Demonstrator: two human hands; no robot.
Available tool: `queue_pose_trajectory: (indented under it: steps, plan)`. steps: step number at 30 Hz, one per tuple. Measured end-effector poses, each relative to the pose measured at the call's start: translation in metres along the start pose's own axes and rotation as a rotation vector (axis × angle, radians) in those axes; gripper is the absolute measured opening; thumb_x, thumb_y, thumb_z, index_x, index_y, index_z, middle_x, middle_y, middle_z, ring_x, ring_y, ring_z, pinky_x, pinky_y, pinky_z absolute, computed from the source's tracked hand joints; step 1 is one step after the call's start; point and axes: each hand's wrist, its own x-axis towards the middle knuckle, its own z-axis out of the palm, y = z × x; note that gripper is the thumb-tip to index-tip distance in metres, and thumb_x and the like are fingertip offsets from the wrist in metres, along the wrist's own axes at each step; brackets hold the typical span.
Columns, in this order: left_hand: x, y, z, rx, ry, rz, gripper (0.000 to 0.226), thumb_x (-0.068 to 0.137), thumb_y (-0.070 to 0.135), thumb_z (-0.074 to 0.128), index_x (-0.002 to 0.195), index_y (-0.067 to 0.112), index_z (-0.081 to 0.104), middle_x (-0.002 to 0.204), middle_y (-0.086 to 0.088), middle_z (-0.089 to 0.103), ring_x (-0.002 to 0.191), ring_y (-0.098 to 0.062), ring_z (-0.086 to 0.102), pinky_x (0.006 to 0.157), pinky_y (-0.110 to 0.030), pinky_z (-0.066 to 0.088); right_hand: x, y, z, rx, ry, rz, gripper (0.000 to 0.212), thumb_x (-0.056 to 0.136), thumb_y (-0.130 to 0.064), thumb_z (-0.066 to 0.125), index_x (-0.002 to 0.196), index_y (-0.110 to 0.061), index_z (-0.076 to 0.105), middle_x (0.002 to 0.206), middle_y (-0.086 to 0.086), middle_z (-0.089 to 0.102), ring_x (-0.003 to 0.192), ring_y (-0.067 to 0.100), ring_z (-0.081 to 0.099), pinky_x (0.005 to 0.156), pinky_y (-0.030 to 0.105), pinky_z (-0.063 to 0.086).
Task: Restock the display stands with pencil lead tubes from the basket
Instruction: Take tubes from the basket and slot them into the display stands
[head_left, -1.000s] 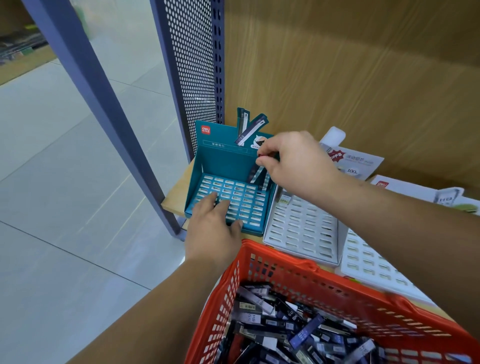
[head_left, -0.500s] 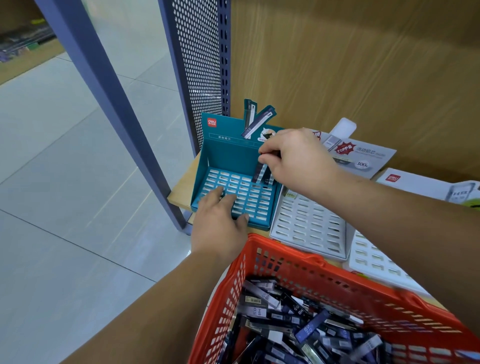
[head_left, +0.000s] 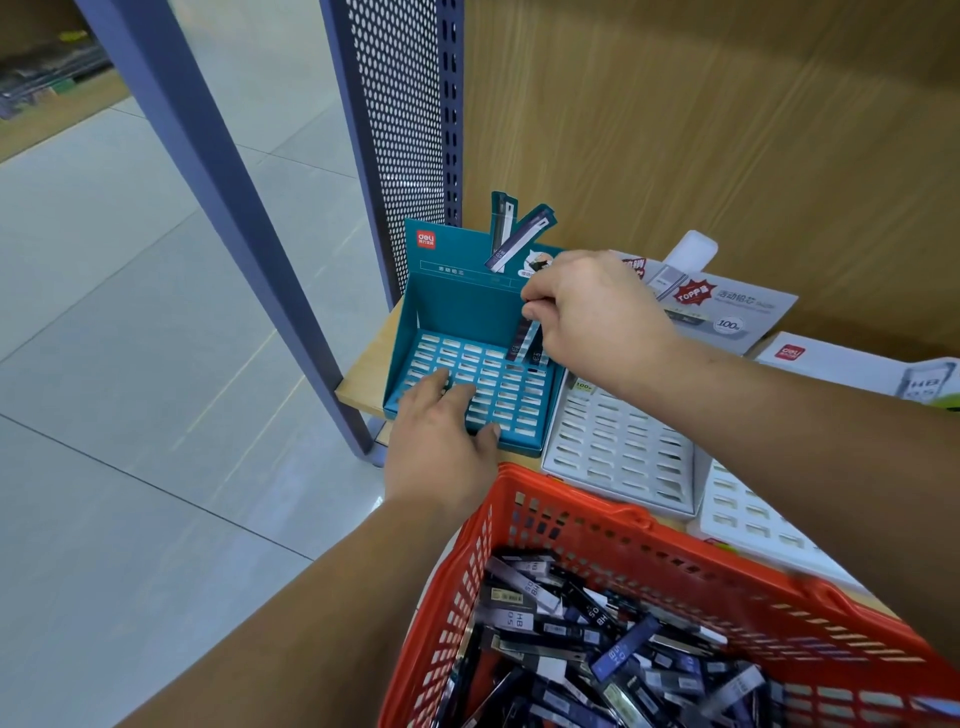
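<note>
Right hand (head_left: 589, 312) pinches tubes (head_left: 525, 340) over stand (head_left: 457, 306); left hand (head_left: 441, 441), flat, braces it. Advise seating tubes upright, one per slot.

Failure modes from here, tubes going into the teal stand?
The right hand pinches at least two lead tubes above the teal stand; they could splay and miss their slots. The stand sits at the shelf corner, steadied only by the left hand resting on its front; a push might slide it.
</note>
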Motion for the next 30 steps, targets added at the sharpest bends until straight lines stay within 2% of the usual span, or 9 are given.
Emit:
queue_pose_trajectory:
  steps: [9,14,19,27,30]
  plan:
    - [0.000,0.000,0.000,-0.011,-0.001,0.008,0.054,0.099,0.037,0.065,0.150,0.023,0.051,0.165,0.002,0.033,0.151,-0.017,0.021,0.121,-0.034,0.027,-0.006,0.006,-0.002,0.018,-0.001,-0.006,0.017,0.098,-0.014,0.061,0.096,-0.006,0.075,0.096,0.013,0.066,0.092,0.032,0.062,0.082,0.046,0.052]
    - [0.000,0.000,0.000,-0.015,-0.001,0.007,0.055,0.099,0.036,0.064,0.150,0.021,0.051,0.165,0.001,0.032,0.151,-0.018,0.021,0.122,-0.033,0.025,-0.012,0.007,-0.006,0.099,0.162,-0.034,0.012,0.096,-0.010,0.065,0.097,-0.005,0.075,0.092,0.013,0.068,0.087,0.032,0.063,0.078,0.046,0.054]
    - [0.000,0.000,0.000,-0.007,0.006,0.011,0.054,0.099,0.037,0.065,0.150,0.021,0.051,0.165,0.000,0.034,0.151,-0.019,0.022,0.122,-0.034,0.027,-0.012,0.004,0.002,0.060,0.089,-0.084,0.014,0.096,-0.014,0.065,0.096,-0.006,0.076,0.095,0.012,0.068,0.089,0.034,0.065,0.079,0.048,0.055]
    - [0.000,-0.001,0.002,-0.014,0.006,0.014,0.054,0.099,0.036,0.065,0.149,0.021,0.052,0.165,0.000,0.033,0.152,-0.019,0.021,0.122,-0.034,0.027,-0.016,0.007,0.003,0.068,0.065,-0.123,0.009,0.092,-0.011,0.070,0.093,-0.006,0.078,0.090,0.008,0.070,0.087,0.030,0.066,0.079,0.045,0.056]
    - [0.000,-0.001,0.002,-0.015,0.007,0.016,0.054,0.099,0.036,0.065,0.148,0.020,0.052,0.165,-0.001,0.033,0.151,-0.019,0.021,0.122,-0.034,0.026,-0.013,0.006,0.003,0.023,0.029,-0.094,0.012,0.095,-0.014,0.068,0.096,-0.007,0.078,0.093,0.009,0.070,0.090,0.031,0.065,0.079,0.045,0.055]
